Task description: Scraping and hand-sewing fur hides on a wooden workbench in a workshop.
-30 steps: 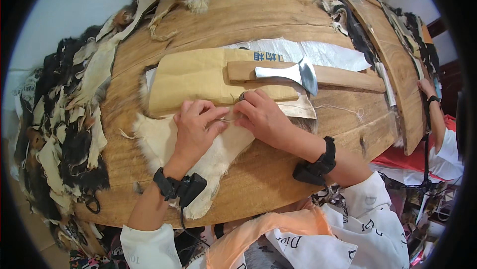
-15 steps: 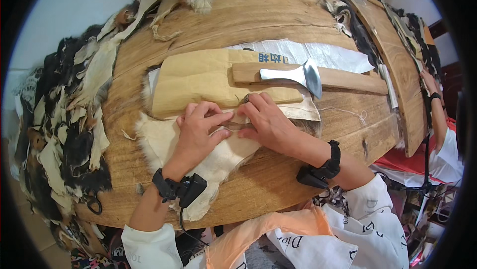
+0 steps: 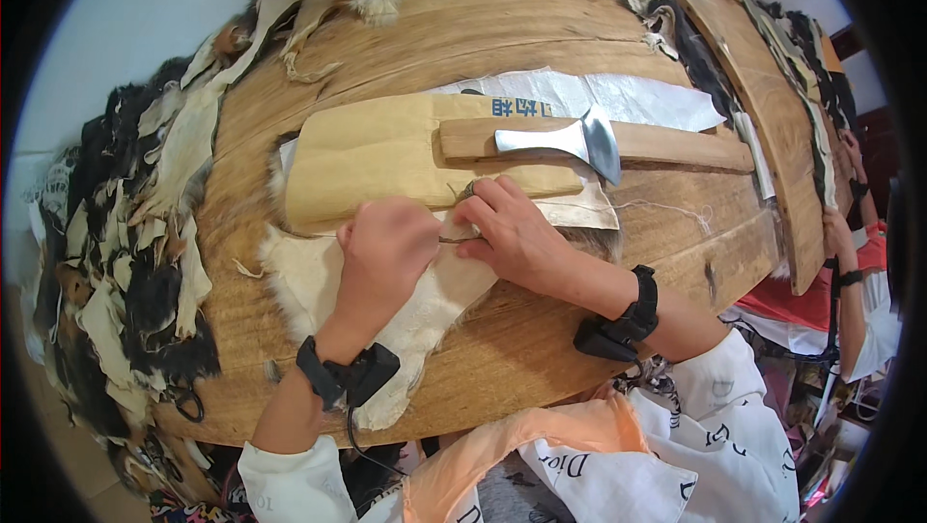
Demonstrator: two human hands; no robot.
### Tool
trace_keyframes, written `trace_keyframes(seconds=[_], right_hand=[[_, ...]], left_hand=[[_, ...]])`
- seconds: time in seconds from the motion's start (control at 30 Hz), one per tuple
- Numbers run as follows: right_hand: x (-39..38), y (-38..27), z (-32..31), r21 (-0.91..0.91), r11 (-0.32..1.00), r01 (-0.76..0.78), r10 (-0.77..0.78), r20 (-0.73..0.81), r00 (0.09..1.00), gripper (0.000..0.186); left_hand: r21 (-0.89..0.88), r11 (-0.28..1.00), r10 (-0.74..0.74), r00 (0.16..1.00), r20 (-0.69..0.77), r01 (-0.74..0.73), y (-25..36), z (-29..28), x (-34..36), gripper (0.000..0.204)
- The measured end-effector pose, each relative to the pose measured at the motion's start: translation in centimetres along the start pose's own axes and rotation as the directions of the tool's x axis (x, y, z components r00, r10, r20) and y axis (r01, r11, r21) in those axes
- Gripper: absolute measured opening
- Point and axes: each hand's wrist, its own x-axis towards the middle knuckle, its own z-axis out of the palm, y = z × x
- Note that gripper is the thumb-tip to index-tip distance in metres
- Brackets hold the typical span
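Note:
My left hand (image 3: 388,251) is curled and smeared by motion above a cream-coloured fur pelt (image 3: 425,315), which lies skin side up. My right hand (image 3: 510,235) pinches the pelt's far edge, thumb against fingers, with a dark ring-like band on one finger. A thin dark line runs between the hands; whether it is a needle or a fold of the edge I cannot tell. Just beyond, a folded sheet of yellow-brown paper (image 3: 352,161) lies over another pelt. A thin white thread (image 3: 666,206) trails to the right of my right hand.
A crescent-bladed metal tool (image 3: 579,144) rests on a wooden strip (image 3: 686,148) over the paper. Behind lies a silvery-white sheet (image 3: 618,98). Fur scraps (image 3: 159,282) heap at left. A long board (image 3: 763,108) stands at right, with another person's hand (image 3: 838,231) beyond it.
My left hand has turned over and closed, moving slightly left and blurring. The right hand stays at the pelt's edge. The other person's hand has moved lower and a second one shows.

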Motion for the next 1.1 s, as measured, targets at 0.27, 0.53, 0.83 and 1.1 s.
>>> trace_keyframes(seconds=[0.27,0.53,0.83,1.1], right_hand=[[-0.1,0.1,0.3,-0.116,0.992,0.043,-0.036,0.064,0.997,0.020],[-0.1,0.4,0.8,-0.117,0.979,0.167,-0.167,0.014,0.986,0.016],[2.0,-0.3,-1.9,0.256,0.937,-0.237,0.224,0.082,0.971,0.023],[1.7,1.3,-0.9,0.079,0.996,-0.043,0.038,0.062,0.997,0.006]], left_hand=[[-0.137,0.989,0.052,0.998,-0.026,-0.055,-1.3,0.7,0.4,0.021],[-0.228,0.973,0.034,0.999,-0.001,-0.033,-2.4,0.9,0.1,0.017],[-0.152,0.988,-0.030,0.998,0.061,0.039,-1.5,0.0,0.4,0.016],[-0.133,0.991,-0.001,1.000,0.017,0.003,-1.7,0.7,0.7,0.014]])
